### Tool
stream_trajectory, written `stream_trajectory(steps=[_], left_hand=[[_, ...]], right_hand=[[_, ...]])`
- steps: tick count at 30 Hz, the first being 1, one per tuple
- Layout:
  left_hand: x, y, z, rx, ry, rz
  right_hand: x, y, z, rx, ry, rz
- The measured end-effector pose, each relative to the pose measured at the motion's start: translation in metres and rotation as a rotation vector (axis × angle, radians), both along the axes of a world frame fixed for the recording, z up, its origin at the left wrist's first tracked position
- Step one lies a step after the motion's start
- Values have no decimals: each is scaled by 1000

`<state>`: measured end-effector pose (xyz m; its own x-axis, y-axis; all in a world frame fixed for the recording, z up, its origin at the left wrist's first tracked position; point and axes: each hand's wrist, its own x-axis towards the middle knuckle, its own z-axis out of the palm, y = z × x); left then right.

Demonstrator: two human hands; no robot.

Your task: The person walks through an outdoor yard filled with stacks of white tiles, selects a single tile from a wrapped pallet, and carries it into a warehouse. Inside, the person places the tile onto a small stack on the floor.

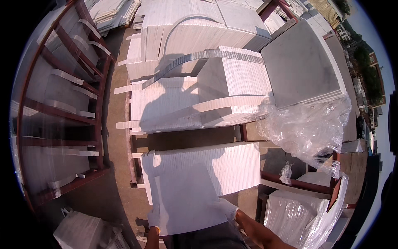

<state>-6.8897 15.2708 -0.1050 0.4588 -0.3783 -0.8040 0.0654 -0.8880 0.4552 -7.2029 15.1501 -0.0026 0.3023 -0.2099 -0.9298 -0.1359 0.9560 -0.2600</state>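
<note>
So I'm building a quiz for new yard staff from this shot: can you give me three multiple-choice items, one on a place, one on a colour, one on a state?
1. Where does the crumpled clear plastic wrap lie?
A. right of the stacked tiles
B. on the left rack
C. under the hands

2. What colour are the frames of the storage racks?
A. blue
B. dark red
C. yellow

3. What is the state of the flat white stone tile nearest the camera?
A. lying loose on the ground
B. held at its near edge by both gloved hands
C. wrapped in plastic

Answers:
1 A, the wrap spills over the right-hand stack.
2 B, the bars are dark red.
3 B, the left hand and right hand grip it.
</note>
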Motion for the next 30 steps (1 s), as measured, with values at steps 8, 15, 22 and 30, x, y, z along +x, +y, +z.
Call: stream_trajectory(steps=[8,15,22,30], left_hand=[[5,10,44,51,15,-15],[9,44,41,120,28,-175],[16,82,61,109,54,-128],[8,158,72,171,-11,-19]], right_hand=[[4,38,-2,76,1,-111],[28,59,46,68,21,-245],[55,80,83,130,27,-195],[77,107,96,59,-19,-14]])
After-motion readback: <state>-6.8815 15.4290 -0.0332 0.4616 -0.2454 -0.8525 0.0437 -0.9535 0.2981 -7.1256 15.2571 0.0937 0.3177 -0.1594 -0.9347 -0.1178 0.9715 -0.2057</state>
